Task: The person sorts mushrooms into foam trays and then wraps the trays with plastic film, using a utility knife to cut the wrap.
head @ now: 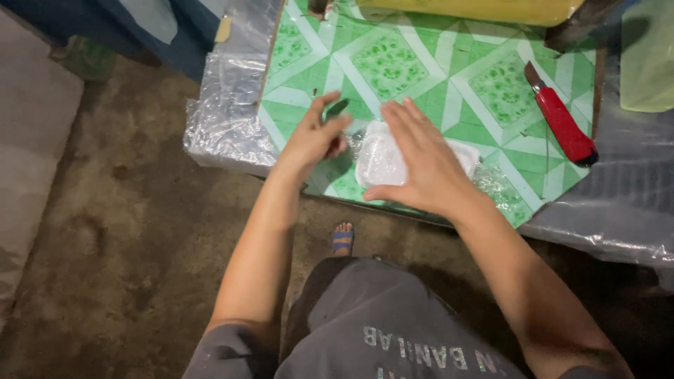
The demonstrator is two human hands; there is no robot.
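At the far left I see bare concrete floor (126, 231). Crumpled clear plastic sheeting (228, 105) hangs over the left edge of the tabletop (421, 63), which carries a green-and-white patterned cover. My left hand (316, 137) hovers just inside the tabletop's near-left corner, fingers loosely curled and apart, clamped on nothing that I can make out; a small dark object (337, 107) sits by its fingertips, and I cannot tell whether they touch it. Just to the right, a white packet in clear bubble wrap (382, 158) lies near the tabletop's front edge. My right hand (425, 158) rests flat over the packet's right part, fingers extended and spread, pressing rather than gripping. Further right, a red utility knife (564, 123) lies close to the right edge, blade pointing toward the far side. A yellow roll (477, 10) lies along the far edge.
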